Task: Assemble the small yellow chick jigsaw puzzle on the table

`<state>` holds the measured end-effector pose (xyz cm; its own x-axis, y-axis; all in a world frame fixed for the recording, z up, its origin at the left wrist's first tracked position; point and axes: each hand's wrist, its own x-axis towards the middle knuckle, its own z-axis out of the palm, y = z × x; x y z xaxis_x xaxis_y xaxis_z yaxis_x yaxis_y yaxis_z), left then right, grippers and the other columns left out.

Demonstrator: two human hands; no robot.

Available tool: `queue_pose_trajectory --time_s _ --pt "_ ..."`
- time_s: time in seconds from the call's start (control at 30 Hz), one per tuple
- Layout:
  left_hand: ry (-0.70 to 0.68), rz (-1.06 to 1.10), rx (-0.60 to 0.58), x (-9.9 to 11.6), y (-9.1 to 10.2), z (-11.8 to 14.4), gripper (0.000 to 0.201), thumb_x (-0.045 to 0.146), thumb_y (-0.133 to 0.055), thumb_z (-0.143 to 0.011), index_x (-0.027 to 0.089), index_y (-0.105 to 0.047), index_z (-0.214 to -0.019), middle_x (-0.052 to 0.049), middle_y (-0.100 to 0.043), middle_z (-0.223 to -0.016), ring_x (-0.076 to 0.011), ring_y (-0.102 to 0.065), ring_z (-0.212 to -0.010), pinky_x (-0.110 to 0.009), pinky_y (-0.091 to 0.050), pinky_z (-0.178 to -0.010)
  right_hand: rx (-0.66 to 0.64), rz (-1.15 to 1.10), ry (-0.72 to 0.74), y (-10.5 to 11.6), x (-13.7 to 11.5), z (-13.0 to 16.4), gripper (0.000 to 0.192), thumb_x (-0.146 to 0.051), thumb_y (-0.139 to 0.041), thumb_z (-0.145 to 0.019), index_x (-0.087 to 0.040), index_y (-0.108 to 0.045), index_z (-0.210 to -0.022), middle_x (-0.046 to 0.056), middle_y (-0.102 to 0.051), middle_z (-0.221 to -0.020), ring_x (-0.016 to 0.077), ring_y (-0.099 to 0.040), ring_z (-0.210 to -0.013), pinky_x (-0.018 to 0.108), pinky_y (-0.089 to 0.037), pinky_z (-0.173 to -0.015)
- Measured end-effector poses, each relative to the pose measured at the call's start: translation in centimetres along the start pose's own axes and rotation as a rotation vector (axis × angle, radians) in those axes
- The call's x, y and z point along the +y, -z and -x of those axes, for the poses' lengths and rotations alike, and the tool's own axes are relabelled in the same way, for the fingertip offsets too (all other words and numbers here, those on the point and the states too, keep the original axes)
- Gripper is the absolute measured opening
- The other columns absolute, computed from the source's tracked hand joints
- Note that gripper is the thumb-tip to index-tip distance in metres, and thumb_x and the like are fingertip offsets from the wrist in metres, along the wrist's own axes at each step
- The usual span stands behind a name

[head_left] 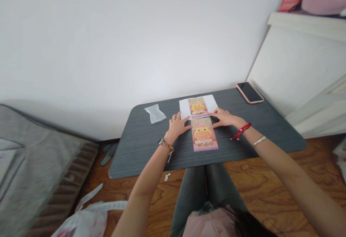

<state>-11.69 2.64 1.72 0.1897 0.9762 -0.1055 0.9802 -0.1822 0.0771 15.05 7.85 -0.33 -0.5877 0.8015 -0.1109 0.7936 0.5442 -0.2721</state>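
On the table, a white sheet of paper lies with a picture card of a yellow cartoon figure in its middle; whether the card is printed on or laid over it I cannot tell. Just below, nearer me, is a larger pink card with a similar figure. My left hand rests open at the sheet's lower left corner, its thumb pointing to the pink card's upper left edge. My right hand is open too, fingers at the sheet's lower right and thumb by the pink card's upper right edge.
A translucent white packet lies left on the dark table. At the right back lies a phone in a pink case. A white cabinet stands to the right, and a white plastic bag is on the floor at left.
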Motion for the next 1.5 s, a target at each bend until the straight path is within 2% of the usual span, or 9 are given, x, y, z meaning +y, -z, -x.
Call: queue_pose_trajectory --time_s 0.33,0.53,0.83,1.07,1.17,1.3,1.4,1.5 --pt "0.012 0.010 -0.021 0.4 0.0 0.2 0.055 0.055 -0.048 -0.082 0.037 -0.041 -0.132 -0.009 -0.023 -0.146 -0.0380 -0.025 -0.128 -0.054 -0.030 -0.097 0.056 -0.007 -0.059 -0.5 0.3 0.2 0.064 -0.051 -0.066 -0.071 -0.034 -0.048 -0.130 0.011 -0.050 -0.108 0.0302 -0.049 -0.100 0.043 -0.040 -0.080" --pt "0.024 -0.035 -0.036 0.4 0.2 0.1 0.056 0.060 -0.046 -0.080 0.039 -0.041 -0.131 -0.007 -0.023 -0.146 -0.0374 -0.026 -0.127 -0.052 -0.032 -0.097 0.008 -0.010 -0.092 -0.2 0.0 0.2 0.064 -0.052 -0.064 -0.072 -0.032 -0.048 -0.130 0.010 -0.048 -0.111 0.0287 -0.047 -0.102 0.040 -0.038 -0.081" --pt "0.054 -0.054 0.000 0.8 0.3 0.3 0.056 0.059 -0.050 -0.078 0.040 -0.043 -0.130 -0.007 -0.028 -0.144 -0.0374 -0.031 -0.124 -0.051 -0.036 -0.094 -0.046 -0.048 -0.094 0.9 -0.9 0.6 0.064 -0.047 -0.065 -0.073 -0.029 -0.047 -0.132 0.011 -0.049 -0.110 0.0285 -0.048 -0.103 0.040 -0.039 -0.082" --pt "0.059 -0.038 0.029 0.8 0.1 0.3 0.054 0.057 -0.053 -0.078 0.039 -0.046 -0.128 -0.009 -0.029 -0.144 -0.0381 -0.032 -0.124 -0.052 -0.037 -0.093 -0.021 -0.049 -0.098 0.8 -0.9 0.6 0.067 -0.046 -0.066 -0.073 -0.029 -0.045 -0.133 0.012 -0.048 -0.111 0.0289 -0.048 -0.103 0.042 -0.040 -0.082" --pt "0.053 -0.024 0.073 1.0 -0.2 0.6 0.054 0.054 -0.053 -0.079 0.035 -0.046 -0.129 -0.012 -0.030 -0.143 -0.0375 -0.033 -0.124 -0.052 -0.038 -0.092 0.010 -0.051 -0.095 0.6 -0.9 0.7 0.065 -0.045 -0.066 -0.073 -0.028 -0.047 -0.132 0.012 -0.049 -0.110 0.0293 -0.049 -0.102 0.043 -0.040 -0.082" --pt "0.053 0.019 0.167 1.6 -0.4 2.4 0.052 0.046 -0.051 -0.084 0.029 -0.042 -0.132 -0.014 -0.032 -0.141 -0.0344 -0.032 -0.124 -0.049 -0.040 -0.092 0.154 -0.112 -0.059 0.2 -1.4 2.2 0.058 -0.040 -0.064 -0.077 -0.022 -0.050 -0.130 0.012 -0.050 -0.106 0.0264 -0.051 -0.099 0.040 -0.042 -0.083" --pt "0.053 0.063 0.200 2.2 -0.2 5.0 0.048 0.040 -0.054 -0.084 0.029 -0.046 -0.130 -0.013 -0.032 -0.141 -0.0338 -0.032 -0.125 -0.050 -0.041 -0.091 0.299 -0.195 0.021 -0.3 -2.6 4.8 0.046 -0.035 -0.060 -0.080 -0.017 -0.056 -0.123 0.009 -0.051 -0.098 0.0218 -0.052 -0.094 0.035 -0.044 -0.083" --pt "0.032 0.119 0.183 2.8 -0.2 8.2 0.039 0.033 -0.057 -0.082 0.029 -0.055 -0.121 -0.012 -0.036 -0.138 -0.0329 -0.034 -0.123 -0.050 -0.043 -0.089 0.357 -0.236 0.073 -1.1 -4.7 7.7 0.031 -0.031 -0.057 -0.082 -0.020 -0.064 -0.110 0.006 -0.053 -0.091 0.0191 -0.054 -0.087 0.033 -0.045 -0.079"
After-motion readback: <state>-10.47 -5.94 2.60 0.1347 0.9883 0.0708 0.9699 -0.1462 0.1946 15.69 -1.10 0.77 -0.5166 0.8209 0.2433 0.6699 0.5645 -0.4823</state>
